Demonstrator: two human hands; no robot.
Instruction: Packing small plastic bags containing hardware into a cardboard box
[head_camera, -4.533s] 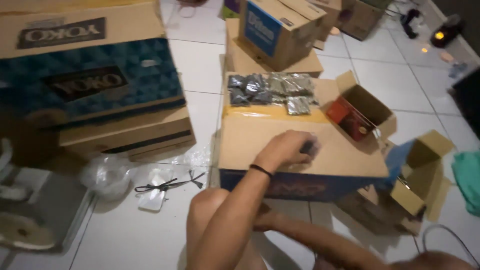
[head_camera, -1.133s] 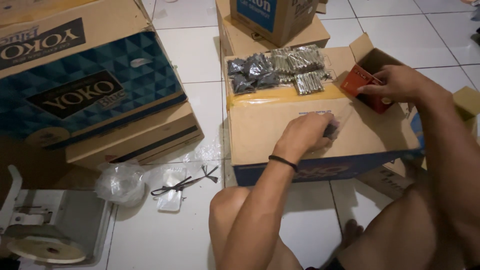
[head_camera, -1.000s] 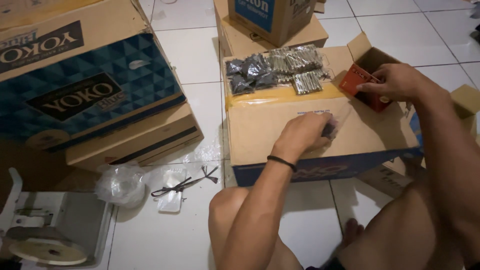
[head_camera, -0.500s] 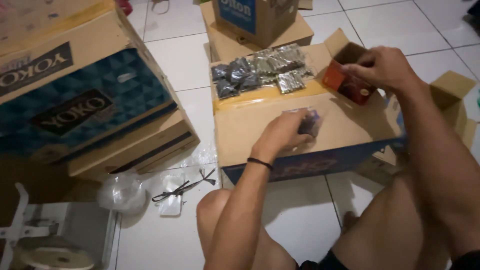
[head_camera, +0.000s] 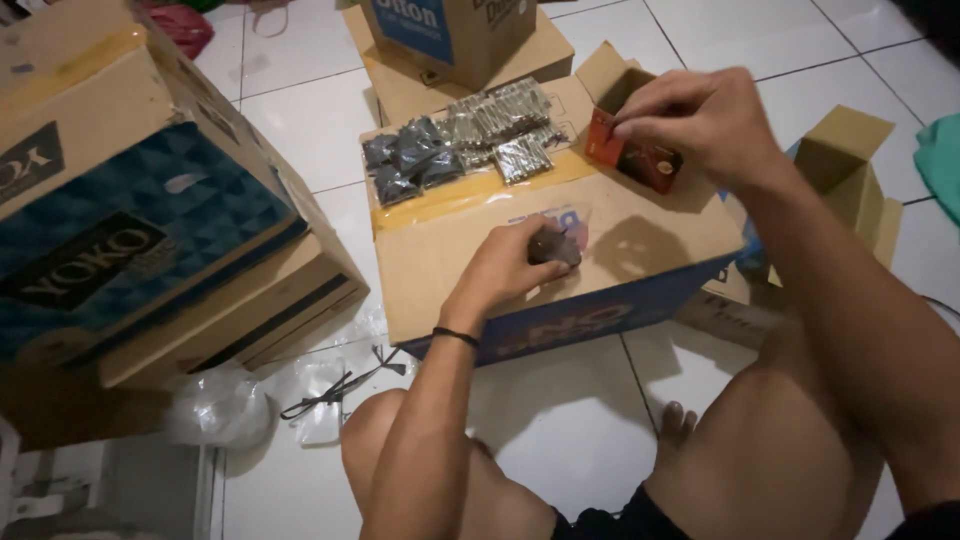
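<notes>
**Hands working on a taped carton**

Head view: Left hand is curling around a small dark object, pressing it onto the carton top. Right hand is pinching a red packet at the small open box on the carton's far corner. Packets of screws are lying along the carton's far edge, beside yellow tape.

The white tile floor holds a big box under the left hand, with a plastic bag to its left.
</notes>
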